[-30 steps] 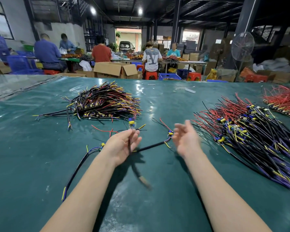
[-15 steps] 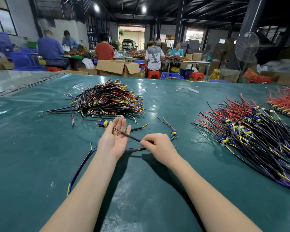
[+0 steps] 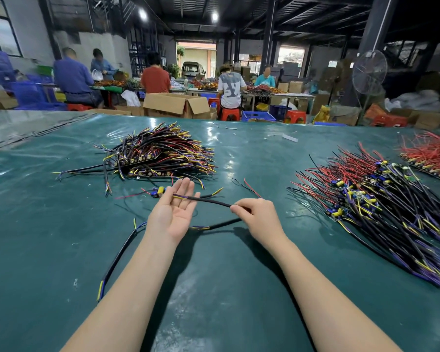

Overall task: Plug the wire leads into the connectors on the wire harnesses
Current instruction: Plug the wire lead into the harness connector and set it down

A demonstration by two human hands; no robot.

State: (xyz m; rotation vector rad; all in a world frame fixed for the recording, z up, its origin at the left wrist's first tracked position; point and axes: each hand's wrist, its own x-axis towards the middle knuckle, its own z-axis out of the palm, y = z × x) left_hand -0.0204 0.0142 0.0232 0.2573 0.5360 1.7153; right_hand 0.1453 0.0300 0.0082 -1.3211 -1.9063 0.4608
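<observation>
The 2 bare forearms reach forward. The left hand (image 3: 172, 212) lies palm up, fingers straight (thumb out sideways). The right hand (image 3: 261, 215), knuckles up, pinches a black cable (image 3: 208, 200).

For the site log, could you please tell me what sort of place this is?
Likely a wire-harness assembly workshop: heaps of black, red and yellow wire harnesses on a green-covered table, with seated workers at benches behind.

Two slim bare forearms (image 3: 137, 275) over the green table (image 3: 36, 237), uncovered as far as they show; left hand (image 3: 172, 212) and right hand (image 3: 258, 217) bare as well, fingers slender.
</observation>
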